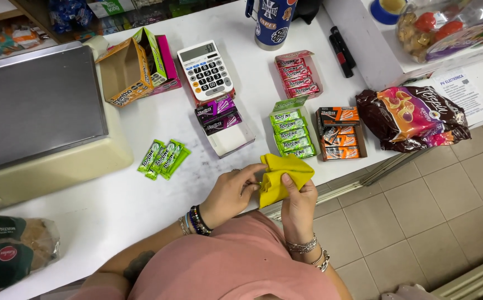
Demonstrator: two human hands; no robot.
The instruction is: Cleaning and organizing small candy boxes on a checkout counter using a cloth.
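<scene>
A folded yellow cloth [281, 175] hangs at the front edge of the white counter [141, 183], held by both hands. My left hand [231, 194] pinches its left side with beaded bracelets on the wrist. My right hand [299, 205] grips it from below with the thumb on top, silver bracelets on that wrist. Just beyond the cloth stand open display boxes of gum: green [291, 133], orange [339, 133], purple [222, 119] and red [297, 75].
Three loose green gum packs [163, 158] lie left of my hands. A calculator [206, 69], an open cardboard box [127, 72], a grey scale [36, 105], a brown candy bag [414, 116], a bread bag [8, 253] and a dark tumbler [272, 22] share the counter. Tiled floor lies right.
</scene>
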